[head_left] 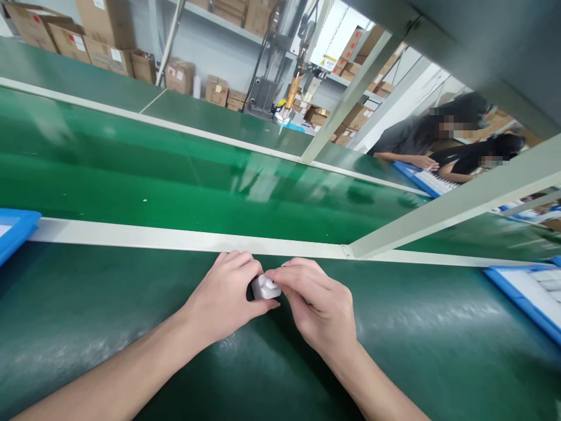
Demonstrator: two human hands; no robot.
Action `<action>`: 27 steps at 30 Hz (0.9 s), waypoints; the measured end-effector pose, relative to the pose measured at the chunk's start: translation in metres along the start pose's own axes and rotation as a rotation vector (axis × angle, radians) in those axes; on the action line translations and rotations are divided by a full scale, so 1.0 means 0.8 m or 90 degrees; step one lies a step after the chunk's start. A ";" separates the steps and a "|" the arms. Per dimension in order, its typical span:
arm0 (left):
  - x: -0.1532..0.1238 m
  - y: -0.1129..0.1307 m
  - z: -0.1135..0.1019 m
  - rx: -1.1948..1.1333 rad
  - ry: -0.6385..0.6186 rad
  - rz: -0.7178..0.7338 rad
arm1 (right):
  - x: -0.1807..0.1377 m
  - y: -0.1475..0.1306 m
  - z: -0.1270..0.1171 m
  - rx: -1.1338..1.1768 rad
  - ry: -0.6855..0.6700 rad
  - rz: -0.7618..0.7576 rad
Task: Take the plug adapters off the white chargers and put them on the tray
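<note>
A small white plug-in charger [265, 287] with rounded edges is held just above the green bench, near its far rail. My left hand [231, 286] wraps round its left side, fingers behind and thumb along the near edge. From the right, my right hand [318, 301] meets it with bent, closed fingers. The index fingertip touches the charger's end face, where a raised part shows. What the right fingers pinch, if anything, is hidden behind them.
Blue trays stand at the left [17, 228] and the right [526, 298], the right one with white pieces. Beyond the white rail [184, 238] runs a green conveyor belt [175, 193]. A slanting post [438, 210] rises at right. Two people work across the belt.
</note>
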State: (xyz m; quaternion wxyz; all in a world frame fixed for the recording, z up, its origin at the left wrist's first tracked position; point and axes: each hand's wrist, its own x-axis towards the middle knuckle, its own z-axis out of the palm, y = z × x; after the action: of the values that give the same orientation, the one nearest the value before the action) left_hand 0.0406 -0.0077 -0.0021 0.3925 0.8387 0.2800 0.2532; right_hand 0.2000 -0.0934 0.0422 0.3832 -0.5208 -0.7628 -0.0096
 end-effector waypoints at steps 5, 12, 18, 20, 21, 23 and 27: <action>0.000 -0.001 0.001 0.003 0.003 0.002 | 0.006 -0.003 -0.001 0.002 -0.028 0.023; 0.000 0.001 0.001 0.004 0.001 -0.008 | -0.001 0.004 0.007 -0.014 0.005 -0.018; 0.002 0.000 0.000 0.005 -0.008 -0.012 | -0.002 0.000 0.008 -0.011 -0.001 0.036; 0.002 0.001 -0.003 0.009 -0.005 -0.017 | -0.005 0.000 0.010 0.011 -0.004 0.067; 0.002 0.002 -0.005 0.008 -0.005 -0.021 | -0.007 0.001 0.011 0.037 -0.006 0.089; 0.001 0.005 -0.010 -0.012 -0.012 -0.037 | -0.011 0.007 0.014 0.117 0.007 0.146; 0.001 0.008 -0.022 -0.163 -0.065 -0.108 | -0.017 0.023 0.013 0.265 0.077 0.174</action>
State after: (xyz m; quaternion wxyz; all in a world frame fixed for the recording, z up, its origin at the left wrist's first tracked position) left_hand 0.0319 -0.0014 0.0133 0.5297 0.7670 0.2950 0.2098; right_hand 0.2109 -0.0912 0.0195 0.5246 -0.5277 -0.6466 0.1682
